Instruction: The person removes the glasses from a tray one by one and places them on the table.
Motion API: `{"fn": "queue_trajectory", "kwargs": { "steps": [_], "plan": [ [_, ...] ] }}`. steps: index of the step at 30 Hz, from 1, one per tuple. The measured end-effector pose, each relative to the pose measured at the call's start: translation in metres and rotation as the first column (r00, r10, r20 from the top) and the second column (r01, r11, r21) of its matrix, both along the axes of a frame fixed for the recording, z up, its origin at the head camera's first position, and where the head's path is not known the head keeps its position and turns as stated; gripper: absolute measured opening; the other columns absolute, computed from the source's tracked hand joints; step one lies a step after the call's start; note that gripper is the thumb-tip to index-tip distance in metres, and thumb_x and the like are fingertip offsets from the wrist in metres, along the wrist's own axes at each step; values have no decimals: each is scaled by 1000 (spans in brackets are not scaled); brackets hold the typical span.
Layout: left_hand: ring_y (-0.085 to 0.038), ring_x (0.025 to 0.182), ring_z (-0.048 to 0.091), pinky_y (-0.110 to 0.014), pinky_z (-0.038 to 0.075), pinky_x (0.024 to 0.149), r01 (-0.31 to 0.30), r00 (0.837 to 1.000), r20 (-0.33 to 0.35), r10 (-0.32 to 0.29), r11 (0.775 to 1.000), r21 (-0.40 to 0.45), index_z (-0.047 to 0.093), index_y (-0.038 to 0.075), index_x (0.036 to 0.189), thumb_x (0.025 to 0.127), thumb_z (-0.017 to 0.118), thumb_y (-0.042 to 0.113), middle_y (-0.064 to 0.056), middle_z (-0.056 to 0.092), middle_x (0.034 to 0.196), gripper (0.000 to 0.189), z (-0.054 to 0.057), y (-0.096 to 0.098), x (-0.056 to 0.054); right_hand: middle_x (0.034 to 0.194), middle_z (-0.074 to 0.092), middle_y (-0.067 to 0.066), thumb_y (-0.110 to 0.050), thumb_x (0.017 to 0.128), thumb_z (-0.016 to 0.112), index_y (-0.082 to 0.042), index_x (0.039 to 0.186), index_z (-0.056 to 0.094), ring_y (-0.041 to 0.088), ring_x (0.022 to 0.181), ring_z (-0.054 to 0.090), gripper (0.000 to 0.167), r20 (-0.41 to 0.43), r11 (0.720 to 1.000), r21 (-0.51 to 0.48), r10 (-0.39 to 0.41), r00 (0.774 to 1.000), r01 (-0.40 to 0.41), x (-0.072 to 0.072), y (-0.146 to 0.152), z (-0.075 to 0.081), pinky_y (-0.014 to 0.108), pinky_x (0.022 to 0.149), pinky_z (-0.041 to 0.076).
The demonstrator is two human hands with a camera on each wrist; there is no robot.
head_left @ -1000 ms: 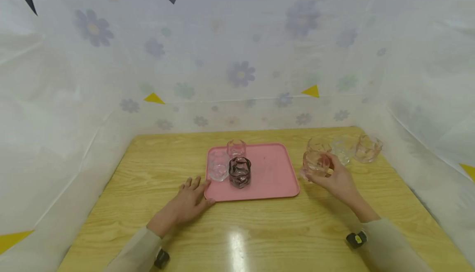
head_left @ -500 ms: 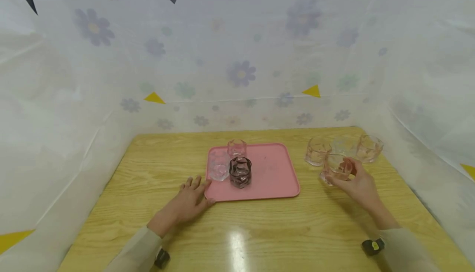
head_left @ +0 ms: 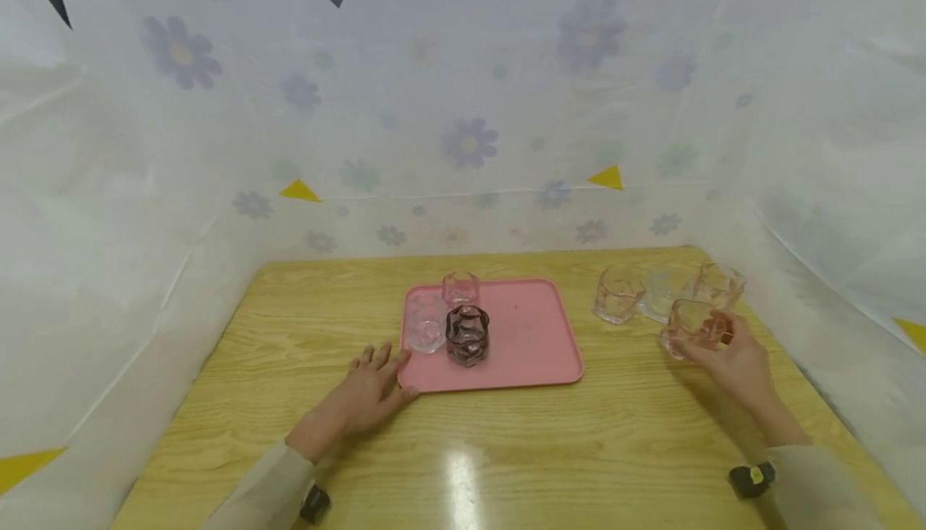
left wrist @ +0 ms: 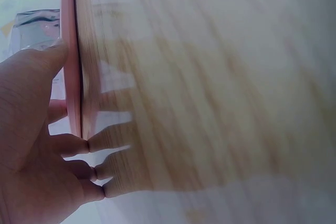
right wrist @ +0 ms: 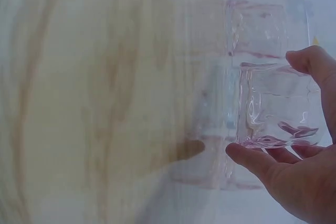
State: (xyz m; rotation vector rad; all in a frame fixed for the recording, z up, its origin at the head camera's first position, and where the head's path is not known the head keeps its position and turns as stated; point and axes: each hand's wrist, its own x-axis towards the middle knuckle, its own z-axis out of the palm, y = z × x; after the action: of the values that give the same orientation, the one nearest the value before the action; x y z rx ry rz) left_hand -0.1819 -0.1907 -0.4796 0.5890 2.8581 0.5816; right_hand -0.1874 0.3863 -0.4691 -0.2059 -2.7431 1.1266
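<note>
My right hand (head_left: 745, 365) grips a pale pink faceted glass (head_left: 690, 325) by its sides, thumb and fingers on opposite walls. In the right wrist view the held glass (right wrist: 278, 103) stands upright, very near the tabletop; whether it touches is unclear. Just behind it are a clear glass (head_left: 660, 295) and another pale pink glass (head_left: 722, 279), partly hidden. A further pale pink glass (head_left: 618, 298) stands to their left. My left hand (head_left: 362, 397) rests with spread fingers at the front left corner of a pink tray (head_left: 535, 337), touching its rim.
On the tray's left half stand a dark smoky glass (head_left: 467, 347), a pink glass (head_left: 460, 289) behind it and clear glassware (head_left: 425, 329) beside them. The wooden table (head_left: 550, 449) ends at white flower-printed sheeting (head_left: 405, 96) behind and on both sides.
My right hand has carried the pale pink glass rightward, from in front of the left rear pink glass to in front of the clear and right pink ones. My left hand has stayed put.
</note>
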Motion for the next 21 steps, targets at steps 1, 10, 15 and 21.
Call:
{"fn": "queue_trajectory", "kwargs": {
  "steps": [1, 10, 15, 21],
  "plan": [
    [-62, 154, 17, -77, 17, 123, 0, 1000, 1, 0, 1000, -2, 37, 8, 164, 108, 53, 53, -35, 23, 168, 74, 0, 0, 0, 139, 49, 33, -45, 95, 77, 7, 160, 26, 58, 126, 49, 98, 6, 1000, -5, -6, 1000, 6, 0, 3, 0, 21, 74, 41],
    [-62, 154, 18, -77, 18, 123, 4, 1000, 5, -4, 1000, -4, 37, 7, 164, 108, 53, 51, -36, 24, 168, 73, 1, 0, 1, 134, 49, 32, -44, 96, 75, 12, 159, 24, 48, 113, 54, 98, 10, 999, -3, -53, 999, 53, 0, 27, -3, 10, 62, 39],
    [-62, 154, 18, -77, 18, 123, 3, 1000, -4, -3, 1000, -3, 37, 8, 164, 108, 53, 52, -35, 24, 168, 73, 0, -1, 0, 137, 50, 33, -45, 97, 74, 12, 159, 22, 5, 93, 55, 99, 23, 996, -4, -87, 996, 87, -2, 38, -3, 9, 61, 40],
    [-62, 154, 19, -78, 19, 123, 9, 1000, -21, -9, 1000, -2, 38, 8, 164, 108, 53, 53, -36, 26, 167, 73, -2, -1, -2, 137, 50, 34, -45, 97, 74, 14, 159, 20, -25, 76, 40, 101, 35, 992, -32, -117, 993, 118, -5, 50, -5, 8, 61, 42]
  ]
}}
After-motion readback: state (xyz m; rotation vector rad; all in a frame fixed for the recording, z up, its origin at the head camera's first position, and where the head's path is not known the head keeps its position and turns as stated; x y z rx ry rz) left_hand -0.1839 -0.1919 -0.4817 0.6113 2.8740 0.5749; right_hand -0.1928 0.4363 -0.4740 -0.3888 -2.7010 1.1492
